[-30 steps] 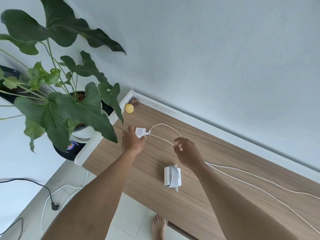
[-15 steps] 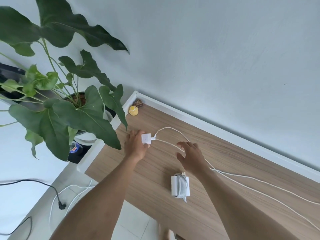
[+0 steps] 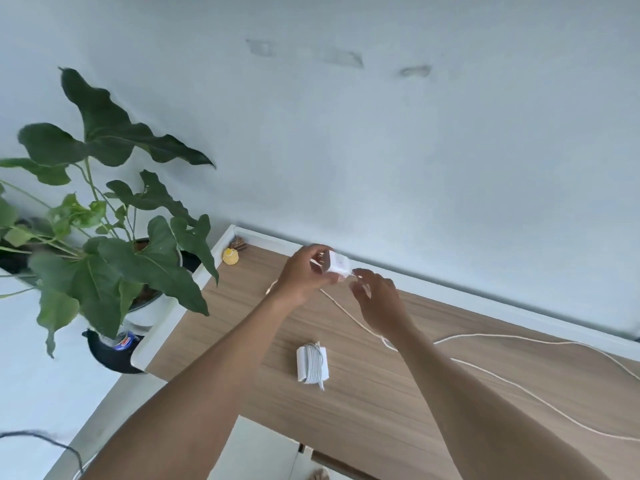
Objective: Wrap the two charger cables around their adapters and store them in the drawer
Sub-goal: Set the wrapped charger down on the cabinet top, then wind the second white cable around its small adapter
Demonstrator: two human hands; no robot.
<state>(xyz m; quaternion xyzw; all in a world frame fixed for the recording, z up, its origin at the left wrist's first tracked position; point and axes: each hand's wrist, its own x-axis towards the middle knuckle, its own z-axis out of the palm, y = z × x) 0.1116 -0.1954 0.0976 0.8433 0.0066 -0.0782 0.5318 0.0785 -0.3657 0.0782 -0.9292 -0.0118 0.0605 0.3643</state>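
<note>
The adapter (image 3: 338, 264) was gripped by the left hand (image 3: 301, 277) above the counter (image 3: 381, 410). The right hand (image 3: 379, 303) was seen just beside it; its grip could not be told.

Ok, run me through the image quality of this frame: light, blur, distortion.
Head view: soft, even daylight, no glare, only faint shadows on the desk. Head view: motion blur smears the fingertips of the right hand and the plant leaves at the left; the adapter in the left hand and the wrapped charger are readable. Head view: wide-angle tilt slants the desk edge.
</note>
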